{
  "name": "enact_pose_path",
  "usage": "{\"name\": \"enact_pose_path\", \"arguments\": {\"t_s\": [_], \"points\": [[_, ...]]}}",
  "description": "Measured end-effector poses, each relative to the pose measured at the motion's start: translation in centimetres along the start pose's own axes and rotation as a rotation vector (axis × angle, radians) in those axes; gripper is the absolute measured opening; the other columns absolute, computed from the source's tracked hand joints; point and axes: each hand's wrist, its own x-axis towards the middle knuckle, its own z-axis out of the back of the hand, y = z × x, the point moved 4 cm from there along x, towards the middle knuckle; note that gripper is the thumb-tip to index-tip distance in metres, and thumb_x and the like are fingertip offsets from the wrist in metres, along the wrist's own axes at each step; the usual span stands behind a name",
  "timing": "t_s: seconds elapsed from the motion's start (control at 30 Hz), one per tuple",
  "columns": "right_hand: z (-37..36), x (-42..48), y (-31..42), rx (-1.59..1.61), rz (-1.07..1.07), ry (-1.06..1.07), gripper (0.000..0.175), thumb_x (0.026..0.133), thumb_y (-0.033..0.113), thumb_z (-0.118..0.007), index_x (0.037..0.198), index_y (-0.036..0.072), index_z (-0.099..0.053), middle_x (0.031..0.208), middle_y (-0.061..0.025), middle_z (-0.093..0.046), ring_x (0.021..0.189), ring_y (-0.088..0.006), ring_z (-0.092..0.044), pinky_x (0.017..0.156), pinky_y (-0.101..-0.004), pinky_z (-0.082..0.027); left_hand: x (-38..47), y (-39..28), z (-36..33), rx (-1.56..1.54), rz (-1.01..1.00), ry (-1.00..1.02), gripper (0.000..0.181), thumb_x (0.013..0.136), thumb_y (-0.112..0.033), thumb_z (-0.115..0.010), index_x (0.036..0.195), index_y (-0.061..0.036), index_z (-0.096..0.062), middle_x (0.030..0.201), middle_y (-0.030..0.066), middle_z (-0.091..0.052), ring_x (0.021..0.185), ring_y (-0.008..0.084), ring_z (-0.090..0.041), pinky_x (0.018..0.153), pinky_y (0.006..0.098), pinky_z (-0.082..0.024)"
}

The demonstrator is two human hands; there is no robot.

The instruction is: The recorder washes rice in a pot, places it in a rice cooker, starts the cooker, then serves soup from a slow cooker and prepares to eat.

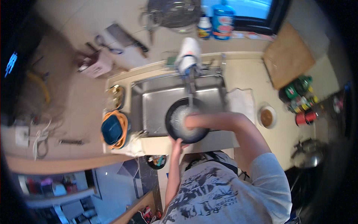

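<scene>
A dark round pot (pixel 169 123) is tilted over the front part of the stainless-steel sink (pixel 156 109). Whitish, cloudy water (pixel 179 119) with foam or small bubbles fills it; anything at the bottom is hidden. My left hand (pixel 178 143) grips the pot's near rim. My right hand (pixel 192 121) is inside the pot, its fingers blurred and partly hidden in the water. From the faucet (pixel 191 82), a thin stream runs down into the pot. A white cloth (pixel 188 53) hangs at the faucet's base.
Nested blue and orange baskets (pixel 114 130) stand left of the sink. To the right are a white cloth (pixel 241 102), a bowl of brown contents (pixel 266 117), a wooden cutting board (pixel 289 57) and bottles (pixel 296 89). A cleaver (pixel 123 36) hangs on the wall behind.
</scene>
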Motion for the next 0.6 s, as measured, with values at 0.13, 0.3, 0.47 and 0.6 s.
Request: {"name": "enact_pose_path", "arguments": {"t_s": [0.13, 0.3, 0.47, 0.6], "points": [[5.4, -8.8, 11.5, 0.502, 0.237, -0.013, 0.027, 0.072, 0.022, -0.043, 0.084, 0.005, -0.059, 0.074, -0.0079, -0.059, 0.071, -0.0199, -0.055, 0.07, -0.0333, -0.041, -0.1, 0.0, 1.2, -0.022, -0.028, 0.011, 0.061, 0.069, -0.014, -0.047, 0.122, -0.0089, -0.017, 0.116, 0.0122, -0.033, 0.1, 0.0245, -0.044, 0.064, 0.0389, -0.052], [11.7, -20.5, 20.5, 0.189, -0.376, -0.711, 0.022, 0.061, 0.025, -0.052, 0.068, 0.007, -0.063, 0.077, -0.012, -0.06, 0.062, -0.0245, -0.054, 0.06, -0.0336, -0.044, 0.8, -0.8, 1.8, -0.063, 0.124, 0.007, 0.041, 0.072, -0.018, -0.045, 0.109, -0.0023, -0.038, 0.103, 0.0111, -0.046, 0.088, 0.0216, -0.05, 0.064, 0.034, -0.052], [9.6, -25.2, 23.5, 0.31, -0.56, -0.633, 0.02, 0.064, 0.025, -0.05, 0.067, 0.006, -0.056, 0.064, -0.0124, -0.053, 0.063, -0.0208, -0.054, 0.061, -0.0306, -0.043, 1.7, -1.2, 1.9, -0.069, 0.165, 0.017, 0.041, 0.072, -0.017, -0.045, 0.109, -0.002, -0.038, 0.102, 0.0105, -0.046, 0.084, 0.0208, -0.051, 0.063, 0.0335, -0.052], [8.0, -23.1, 19.9, 0.457, -0.256, -0.476, 0.019, 0.066, 0.025, -0.047, 0.06, 0.007, -0.049, 0.059, -0.0099, -0.048, 0.058, -0.019, -0.049, 0.057, -0.0315, -0.04, 0.6, -0.5, 2.5, -0.074, 0.149, -0.03, 0.042, 0.071, -0.017, -0.045, 0.109, -0.0017, -0.038, 0.101, 0.01, -0.047, 0.08, 0.0201, -0.052, 0.062, 0.0331, -0.052]]}}
